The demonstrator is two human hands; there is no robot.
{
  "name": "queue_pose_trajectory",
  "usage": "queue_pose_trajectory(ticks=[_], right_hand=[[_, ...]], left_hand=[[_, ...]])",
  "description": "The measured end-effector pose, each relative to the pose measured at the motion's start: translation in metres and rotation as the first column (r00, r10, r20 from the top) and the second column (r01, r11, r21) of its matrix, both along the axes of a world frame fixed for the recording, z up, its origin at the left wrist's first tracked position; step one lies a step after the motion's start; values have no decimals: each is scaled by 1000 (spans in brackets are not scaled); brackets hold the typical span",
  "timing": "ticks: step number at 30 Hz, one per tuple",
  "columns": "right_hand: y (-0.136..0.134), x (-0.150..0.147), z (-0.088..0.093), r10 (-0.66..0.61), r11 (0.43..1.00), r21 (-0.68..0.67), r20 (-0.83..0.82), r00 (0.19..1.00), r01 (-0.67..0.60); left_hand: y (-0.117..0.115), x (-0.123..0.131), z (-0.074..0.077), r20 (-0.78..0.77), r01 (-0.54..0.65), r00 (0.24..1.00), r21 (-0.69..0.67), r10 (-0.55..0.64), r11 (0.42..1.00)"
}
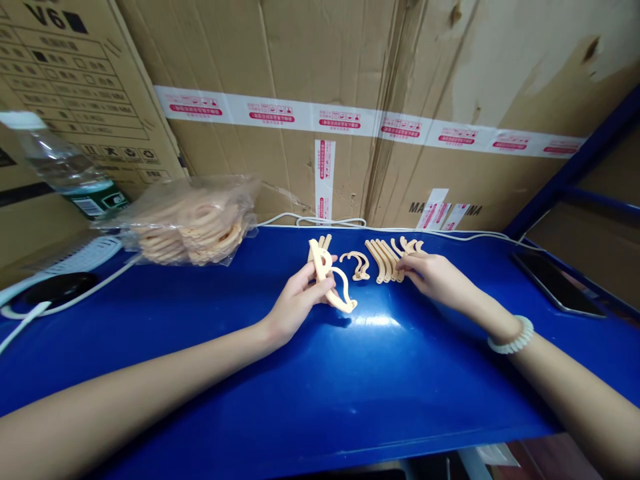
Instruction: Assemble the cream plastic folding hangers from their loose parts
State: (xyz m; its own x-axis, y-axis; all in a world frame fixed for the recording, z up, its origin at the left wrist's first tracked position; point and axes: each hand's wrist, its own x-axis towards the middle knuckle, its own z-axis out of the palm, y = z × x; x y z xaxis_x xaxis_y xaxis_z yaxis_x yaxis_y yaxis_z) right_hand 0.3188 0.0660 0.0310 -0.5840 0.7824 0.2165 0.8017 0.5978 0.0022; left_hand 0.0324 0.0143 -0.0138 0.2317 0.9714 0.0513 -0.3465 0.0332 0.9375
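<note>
My left hand [305,290] is closed around a cream plastic piece [343,299] with a curved loop, held just above the blue table. Behind those fingers, more cream strips [327,241] show, partly hidden. My right hand [440,277] reaches to the row of slim curved cream strips [383,260], its thumb and fingers pinched at the row's right end on a strip that is mostly hidden. Between the hands lie hook-shaped cream pieces [361,267]. Shorter curved cream pieces [410,245] lie just beyond my right fingertips.
A clear bag of cream parts [195,230] sits at the back left, near a water bottle [70,170]. White cable [95,283] and a black round object [63,288] lie at left. A phone [557,283] rests at right. Cardboard boxes [280,173] wall the back.
</note>
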Motion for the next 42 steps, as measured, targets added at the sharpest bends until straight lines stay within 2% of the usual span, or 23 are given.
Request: queue_pose_trajectory(ticks=[4, 6, 9, 12, 15, 20, 31, 35, 38, 42], right_hand=[[-3, -4, 0, 67, 997, 24, 16, 998, -67], [-10, -11, 2, 100, 989, 109, 6, 995, -101], [-29, -28, 4, 229, 952, 211, -18, 973, -220], [-51, -48, 2, 360, 904, 229, 53, 932, -362], [-65, -59, -3, 421, 846, 277, 174, 890, -455], [-65, -62, -9, 423, 806, 346, 228, 877, -479], [-65, -62, -16, 460, 832, 270, 152, 875, -485], [-68, -61, -14, 481, 861, 169, 31, 876, -479], [-70, -61, -8, 460, 887, 82, -230, 858, -454], [-70, -60, -2, 301, 917, -38, -587, 752, -397]], left_hand=[[0, 0, 2, -53, -67, 996, 52, 70, 996], [-1, 0, 3, -117, -118, 985, 95, 129, 988], [-2, 0, 3, -188, -167, 962, 164, 197, 972], [-2, 0, -1, -218, -122, 960, 239, 176, 963], [-4, 1, -5, -250, -52, 958, 325, 139, 944], [-5, 0, -7, -308, -13, 941, 385, 142, 923], [-7, 0, -2, -336, -53, 925, 349, 178, 936], [-6, -1, -2, -315, -82, 927, 355, 202, 931], [-6, -3, -5, -315, -78, 924, 397, 215, 915], [-6, -4, -8, -340, -52, 907, 499, 250, 865]])
